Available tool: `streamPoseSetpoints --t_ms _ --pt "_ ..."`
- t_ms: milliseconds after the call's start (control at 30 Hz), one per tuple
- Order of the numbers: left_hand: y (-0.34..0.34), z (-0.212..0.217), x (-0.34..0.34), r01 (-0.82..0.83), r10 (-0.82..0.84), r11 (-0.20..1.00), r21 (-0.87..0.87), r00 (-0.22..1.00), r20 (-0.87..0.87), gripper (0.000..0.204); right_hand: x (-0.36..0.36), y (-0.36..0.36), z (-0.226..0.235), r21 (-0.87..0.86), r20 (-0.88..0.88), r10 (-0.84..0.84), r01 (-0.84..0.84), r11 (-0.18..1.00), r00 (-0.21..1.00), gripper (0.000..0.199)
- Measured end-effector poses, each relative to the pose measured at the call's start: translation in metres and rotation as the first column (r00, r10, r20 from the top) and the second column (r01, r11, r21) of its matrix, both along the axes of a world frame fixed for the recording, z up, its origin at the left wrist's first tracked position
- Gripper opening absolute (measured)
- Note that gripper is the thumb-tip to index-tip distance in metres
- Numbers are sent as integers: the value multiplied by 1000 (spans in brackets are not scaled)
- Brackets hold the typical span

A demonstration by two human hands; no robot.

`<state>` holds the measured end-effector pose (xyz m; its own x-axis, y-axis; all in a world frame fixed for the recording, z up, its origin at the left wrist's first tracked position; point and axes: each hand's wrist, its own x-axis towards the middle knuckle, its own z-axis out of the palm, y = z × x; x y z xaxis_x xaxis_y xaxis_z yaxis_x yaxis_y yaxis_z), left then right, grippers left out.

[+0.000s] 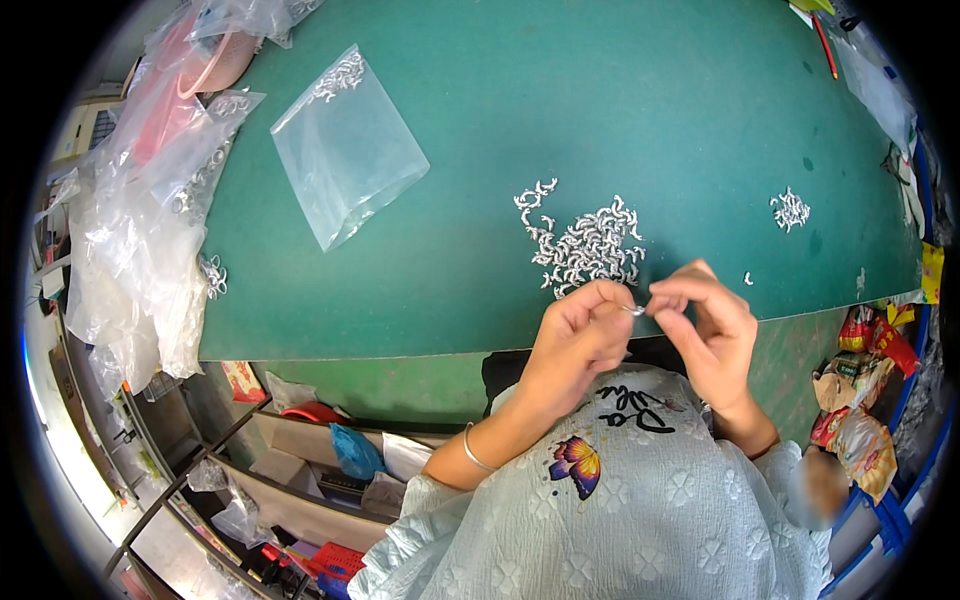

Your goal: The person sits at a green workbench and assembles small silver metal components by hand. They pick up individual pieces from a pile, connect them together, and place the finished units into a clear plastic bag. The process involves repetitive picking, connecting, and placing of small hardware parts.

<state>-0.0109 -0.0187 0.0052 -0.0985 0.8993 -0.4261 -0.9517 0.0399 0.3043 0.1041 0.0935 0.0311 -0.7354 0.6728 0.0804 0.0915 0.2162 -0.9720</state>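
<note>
My left hand (pixel 590 335) is closed in a pinch on a small silver curved piece (pixel 636 311), just in front of the table edge. My right hand (pixel 712 328) is right beside it, thumb and fingertips drawn together close to the piece's other end; what they hold is too small to make out. Just beyond my hands lies a loose pile of silver curved metal pieces (pixel 590 245) on the green tabletop (pixel 480 120). A smaller heap of similar pieces (pixel 790 210) sits to the right, and one single piece (pixel 747 279) lies between that heap and my right hand.
A flat clear plastic bag (pixel 350 160) with some silver pieces inside lies at the table's left. Further left are large clear bags (pixel 140 240) and a pink basket (pixel 225 65). Below the table's left edge stands an open compartmented box (pixel 310 500); colourful packets (pixel 865 390) sit at the right.
</note>
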Motion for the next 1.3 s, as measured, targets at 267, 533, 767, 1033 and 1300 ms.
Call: streamPoseSetpoints --t_ms 267,533,767,1033,1300 --pt "0 -2 -4 -42 35 992 116 997 68 16 -13 16 -30 642 268 -127 -78 763 955 21" --pt "0 0 1 -23 -8 992 -125 969 -246 17 -7 21 -41 632 164 -172 30 775 971 15" --pt "3 3 11 -181 48 979 -98 661 -748 16 -4 2 -12 103 36 27 -31 994 999 8" --pt "-1 2 3 -23 -65 990 -141 806 -588 9 -3 5 -11 53 16 54 -55 997 998 9" --pt "-4 -5 -3 65 -62 998 -19 992 110 7 -14 13 -33 479 200 -144 32 877 969 18"
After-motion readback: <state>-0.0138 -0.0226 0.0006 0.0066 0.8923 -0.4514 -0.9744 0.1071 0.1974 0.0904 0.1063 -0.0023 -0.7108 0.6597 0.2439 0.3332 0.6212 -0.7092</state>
